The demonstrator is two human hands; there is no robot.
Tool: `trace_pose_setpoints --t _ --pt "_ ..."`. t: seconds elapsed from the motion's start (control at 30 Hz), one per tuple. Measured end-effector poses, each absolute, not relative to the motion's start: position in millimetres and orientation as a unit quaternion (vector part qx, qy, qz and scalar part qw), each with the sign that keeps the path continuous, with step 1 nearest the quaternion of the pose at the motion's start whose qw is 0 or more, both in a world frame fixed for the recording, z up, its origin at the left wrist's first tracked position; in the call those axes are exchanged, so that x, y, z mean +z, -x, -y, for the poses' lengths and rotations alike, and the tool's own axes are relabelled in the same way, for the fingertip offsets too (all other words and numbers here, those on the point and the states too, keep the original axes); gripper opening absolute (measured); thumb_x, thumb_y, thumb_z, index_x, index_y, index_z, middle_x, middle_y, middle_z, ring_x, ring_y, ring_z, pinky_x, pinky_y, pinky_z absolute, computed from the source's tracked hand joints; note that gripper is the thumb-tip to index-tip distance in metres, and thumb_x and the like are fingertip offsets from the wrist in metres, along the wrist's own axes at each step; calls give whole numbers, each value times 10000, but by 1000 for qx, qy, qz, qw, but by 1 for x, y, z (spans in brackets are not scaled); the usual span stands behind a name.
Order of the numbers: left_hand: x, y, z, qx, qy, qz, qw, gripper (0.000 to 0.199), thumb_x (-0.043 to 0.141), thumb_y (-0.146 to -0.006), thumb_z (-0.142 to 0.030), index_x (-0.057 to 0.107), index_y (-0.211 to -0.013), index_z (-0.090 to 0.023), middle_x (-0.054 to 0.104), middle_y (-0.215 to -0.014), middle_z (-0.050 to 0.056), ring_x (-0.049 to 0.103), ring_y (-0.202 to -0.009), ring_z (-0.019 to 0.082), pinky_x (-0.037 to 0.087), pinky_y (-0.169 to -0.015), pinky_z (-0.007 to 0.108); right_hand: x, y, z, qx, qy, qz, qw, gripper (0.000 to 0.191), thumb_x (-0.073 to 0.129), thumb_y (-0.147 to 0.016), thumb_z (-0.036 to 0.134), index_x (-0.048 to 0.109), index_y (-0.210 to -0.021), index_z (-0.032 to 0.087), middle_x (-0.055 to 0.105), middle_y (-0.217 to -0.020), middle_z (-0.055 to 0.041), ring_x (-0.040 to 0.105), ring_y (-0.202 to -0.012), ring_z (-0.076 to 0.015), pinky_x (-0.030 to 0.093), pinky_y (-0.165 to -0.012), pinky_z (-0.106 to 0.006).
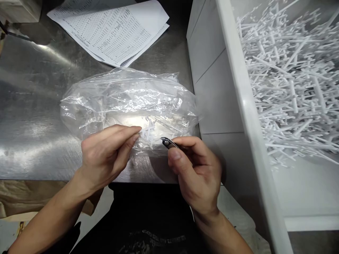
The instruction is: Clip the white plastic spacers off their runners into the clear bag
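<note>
Between the thumb and fingers of my left hand [111,151] is a small branched white plastic piece [147,133]. My right hand [196,165] grips a nail clipper [167,142], its metal jaws pointing left toward that piece with a small gap between them. Under both hands a clear plastic bag [127,95] is spread on the metal table [39,134]. Small white bits show through or on the bag near the held piece; which of the two I cannot tell.
Right of the bag stands a tall white bin [246,102], its wall rising beside my right hand. Many thin white plastic sprues [296,81] are heaped inside. Printed paper sheets [113,31] lie behind the bag. Brown paper [29,197] is below the table's front edge.
</note>
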State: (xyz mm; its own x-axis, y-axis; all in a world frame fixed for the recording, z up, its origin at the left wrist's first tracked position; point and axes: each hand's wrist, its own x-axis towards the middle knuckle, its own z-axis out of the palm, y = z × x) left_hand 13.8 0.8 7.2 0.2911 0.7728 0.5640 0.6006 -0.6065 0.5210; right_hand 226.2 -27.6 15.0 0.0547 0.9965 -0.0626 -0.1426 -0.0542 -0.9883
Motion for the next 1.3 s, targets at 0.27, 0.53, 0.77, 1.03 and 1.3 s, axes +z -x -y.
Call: trace_pose_setpoints --t 0.27,0.53,0.77,1.03,1.3 --pt "16 -12 0 362 -819 -387 220 231 631 -1071 -51 736 -1233 -178 794 -1006 57 782 -881 155 659 -776 270 8 -225 32 508 496 423 564 86 807 -1016 239 779 -1088 276 628 -721 66 519 -568 -103 490 -557 -243" --pt "15 -11 0 372 -822 -349 252 407 650 -1038 3 725 -1350 -249 771 -992 53 757 -872 177 662 -756 323 11 -222 26 514 499 417 560 63 801 -1006 245 747 -1036 262 619 -688 79 541 -559 -102 529 -574 -249" --pt "12 -10 2 386 -815 -346 258 451 660 -1021 24 731 -1384 -234 776 -995 64 753 -895 192 657 -770 363 12 -223 27 520 496 423 552 43 795 -1032 279 756 -1031 260 644 -730 66 583 -612 -98 513 -585 -234" --pt "10 -9 4 394 -811 -349 255 481 681 -1008 13 743 -1397 -263 810 -1012 52 788 -920 213 683 -785 379 10 -225 28 515 500 422 553 54 808 -1030 297 767 -1048 266 686 -717 59 605 -589 -109 524 -563 -239" --pt "11 -7 3 380 -833 -319 245 492 642 -986 53 738 -1408 -182 791 -1051 92 782 -977 228 676 -827 382 12 -223 27 519 503 420 549 49 805 -1017 266 761 -1037 259 697 -721 62 612 -597 -102 524 -572 -228"
